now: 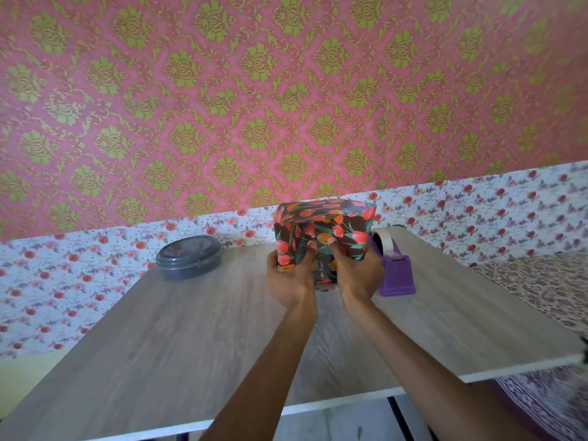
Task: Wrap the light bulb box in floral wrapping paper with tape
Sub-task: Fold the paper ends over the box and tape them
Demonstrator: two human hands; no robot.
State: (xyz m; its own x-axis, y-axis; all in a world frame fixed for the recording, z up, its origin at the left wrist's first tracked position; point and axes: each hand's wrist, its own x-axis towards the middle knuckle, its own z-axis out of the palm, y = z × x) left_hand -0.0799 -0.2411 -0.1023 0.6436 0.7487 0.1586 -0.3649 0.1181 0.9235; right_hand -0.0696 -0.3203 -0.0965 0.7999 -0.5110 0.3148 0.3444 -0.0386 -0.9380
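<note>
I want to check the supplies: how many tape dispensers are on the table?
1. The purple tape dispenser stands on the table, just right of the wrapped box that the left hand and right hand hold. Another may hide behind the box.

Pretty loud room, honestly. The whole upper part of the frame is pink wallpaper with a repeating green-gold damask pattern. Below it there's a band of white paper with small red roses, running from the left edge across to the right. A grey wood-grain table with a pale edge fills the lower middle. A round dark grey tub with its lid on sits at the table's far edge, left of centre. At the right edge, past the table, there's a leopard-ish print fabric, and purple patterned cloth in the lower right corner.
</note>
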